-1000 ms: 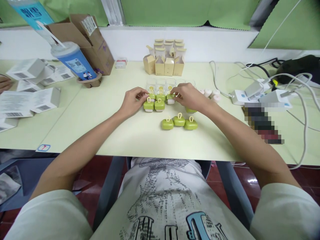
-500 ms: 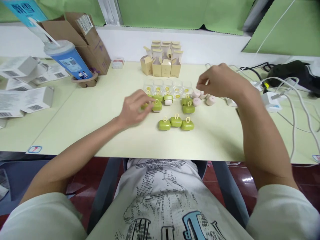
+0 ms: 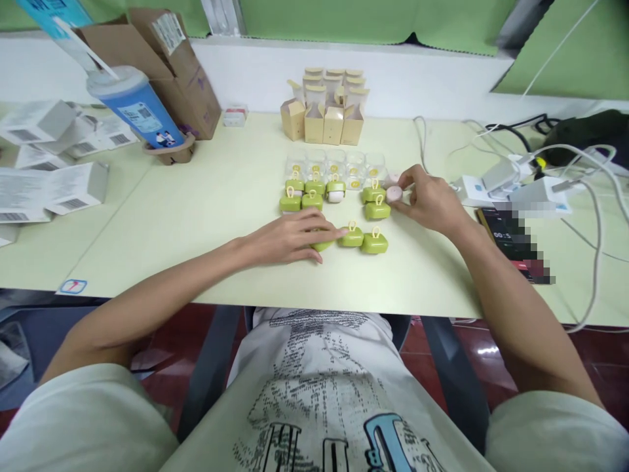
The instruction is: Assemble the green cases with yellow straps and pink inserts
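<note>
My left hand (image 3: 295, 239) reaches over a small glossy green case (image 3: 322, 246) with a cream loop, thumb and fingers closed around it and hiding part of it. Beside it in the front row stand two more green cases, one in the middle (image 3: 352, 237) and one on the right (image 3: 375, 242). With thumb and fingertips, my right hand (image 3: 430, 200) pinches a pale pink round piece (image 3: 394, 194); more pink pieces are mostly hidden behind that hand. Several green cases (image 3: 312, 200) sit further back, one (image 3: 336, 190) showing a white lower part.
Clear plastic cups (image 3: 335, 161) with yellow marks stand behind the cases, and open cream cartons (image 3: 333, 124) behind those. White boxes (image 3: 76, 190), a blue cup (image 3: 142, 111) and a brown carton (image 3: 199, 98) are left. Cables, a power strip (image 3: 474, 191) and a phone (image 3: 506, 236) lie right.
My left hand has moved right and nearer, from the back cases to the left front case. My right hand has come down onto a pink round piece. The view has shifted slightly.
</note>
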Demonstrator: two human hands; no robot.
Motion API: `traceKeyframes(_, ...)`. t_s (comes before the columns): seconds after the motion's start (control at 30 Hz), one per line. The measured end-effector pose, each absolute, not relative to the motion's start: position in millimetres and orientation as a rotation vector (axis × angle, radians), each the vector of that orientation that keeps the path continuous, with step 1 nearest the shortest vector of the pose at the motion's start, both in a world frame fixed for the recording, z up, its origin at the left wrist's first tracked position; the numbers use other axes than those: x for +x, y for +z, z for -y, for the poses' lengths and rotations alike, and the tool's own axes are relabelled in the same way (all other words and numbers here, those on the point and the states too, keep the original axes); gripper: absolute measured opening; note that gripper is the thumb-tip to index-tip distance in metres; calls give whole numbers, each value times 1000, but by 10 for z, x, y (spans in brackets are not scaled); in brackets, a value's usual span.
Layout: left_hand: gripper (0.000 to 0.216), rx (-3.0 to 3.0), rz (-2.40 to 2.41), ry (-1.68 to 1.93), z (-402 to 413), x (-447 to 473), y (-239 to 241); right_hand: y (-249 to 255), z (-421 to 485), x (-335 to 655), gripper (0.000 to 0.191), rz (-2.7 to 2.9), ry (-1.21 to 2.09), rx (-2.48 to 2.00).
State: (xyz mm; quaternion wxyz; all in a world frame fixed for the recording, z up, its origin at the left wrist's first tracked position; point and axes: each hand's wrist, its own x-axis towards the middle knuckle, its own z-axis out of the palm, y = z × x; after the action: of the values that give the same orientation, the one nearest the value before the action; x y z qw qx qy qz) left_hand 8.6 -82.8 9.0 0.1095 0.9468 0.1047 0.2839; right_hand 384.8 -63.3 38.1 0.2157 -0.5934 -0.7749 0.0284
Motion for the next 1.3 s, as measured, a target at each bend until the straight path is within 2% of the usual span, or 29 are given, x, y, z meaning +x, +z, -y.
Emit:
traceKeyframes(0.1, 66, 2538, -357, 1178, 775, 97, 114, 473, 725, 3787, 36, 1868, 187, -1372)
traceKeyframes(0.2, 68, 2245, -471, 1274, 807, 138, 144, 528, 886, 3563, 32, 1553, 647, -941)
traceKeyframes(0.27, 65, 2128, -521, 1294, 862, 171, 153, 493, 1007, 3357, 41, 1478, 939, -768)
traceKeyframes(0.33, 63, 2088, -552, 1332, 918, 198, 151, 425, 1125, 3166, 54, 1500, 1082, -710)
traceKeyframes(0.43, 66, 2119, -584, 1371, 964, 220, 151, 336, 1264, 2984, 52, 1581, 1215, -625)
traceKeyframes(0.53, 70, 2208, -556, 1421, 968, 225, 172, 302, 1325, 2928, 45, 1659, 1219, -536)
traceKeyframes(0.7, 70, 2358, -509, 1478, 985, 234, 216, 291, 1320, 2917, 43, 1693, 1221, -441)
traceKeyframes(0.83, 70, 2429, -465, 1525, 1022, 258, 223, 275, 1333, 2910, 37, 1688, 1157, -557)
traceKeyframes(1.07, 71, 2508, -379, 1603, 1036, 309, 229, 247, 1361, 2879, 46, 1660, 1164, -584)
traceKeyframes(1.3, 77, 2485, -306, 1623, 1053, 329, 211, 223, 1376, 2846, 46, 1726, 1108, -566)
